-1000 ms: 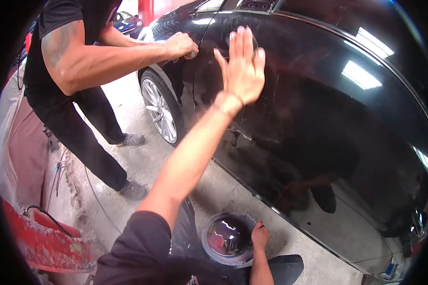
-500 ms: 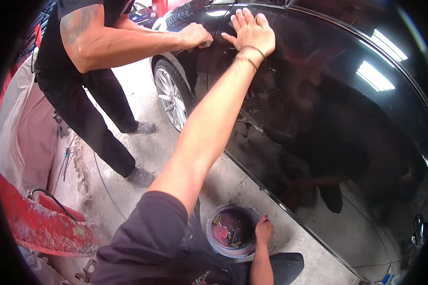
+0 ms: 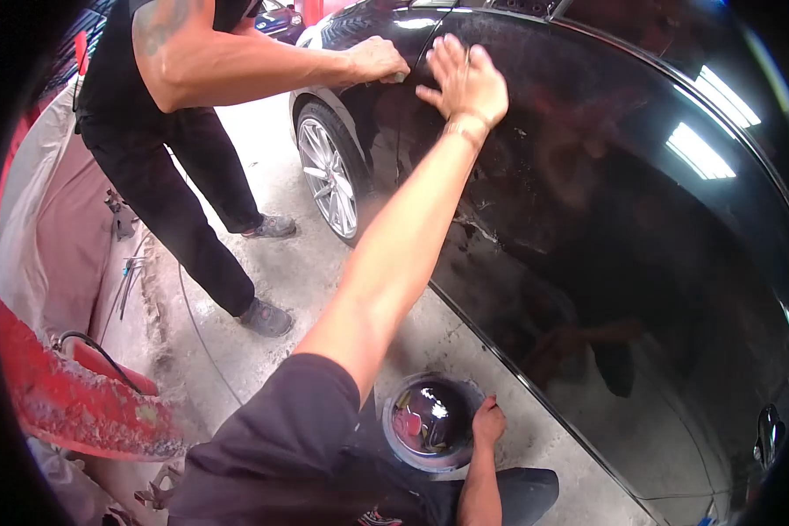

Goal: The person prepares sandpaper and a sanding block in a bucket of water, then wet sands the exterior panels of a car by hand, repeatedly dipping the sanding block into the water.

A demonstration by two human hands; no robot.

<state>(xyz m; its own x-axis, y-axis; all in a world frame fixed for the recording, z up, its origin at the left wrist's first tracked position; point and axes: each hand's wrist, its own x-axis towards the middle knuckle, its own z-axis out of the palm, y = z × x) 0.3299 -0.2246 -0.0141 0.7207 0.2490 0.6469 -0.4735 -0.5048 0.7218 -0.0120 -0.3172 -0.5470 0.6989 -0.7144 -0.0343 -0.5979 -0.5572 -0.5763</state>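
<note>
My left hand [image 3: 472, 86] is stretched out over the dark, glossy car panel [image 3: 587, 219], fingers spread and nothing held. Its palm side is hidden, so contact is hard to judge. A band circles the wrist. Low in the view, my right hand [image 3: 489, 421] is closed at the right edge of a round basin [image 3: 393, 445]; a small dark tip shows at its top, but what it grips is unclear. Dark liquid and several small things lie in the basin. Pale marks [image 3: 478, 230] run across the panel below my left hand.
A co-worker in dark clothes [image 3: 175, 167] stands at the left, a hand [image 3: 379, 61] holding something small against the car. Nearby are the car's wheel [image 3: 327, 171], a worn red object [image 3: 79, 403], a cable on the floor [image 3: 203, 342] and draped covers [image 3: 70, 237].
My left hand moved up the panel, then slightly down, with fingers spread. My right hand stays by the basin. The view has shifted, and the co-worker's hand appears farther right.
</note>
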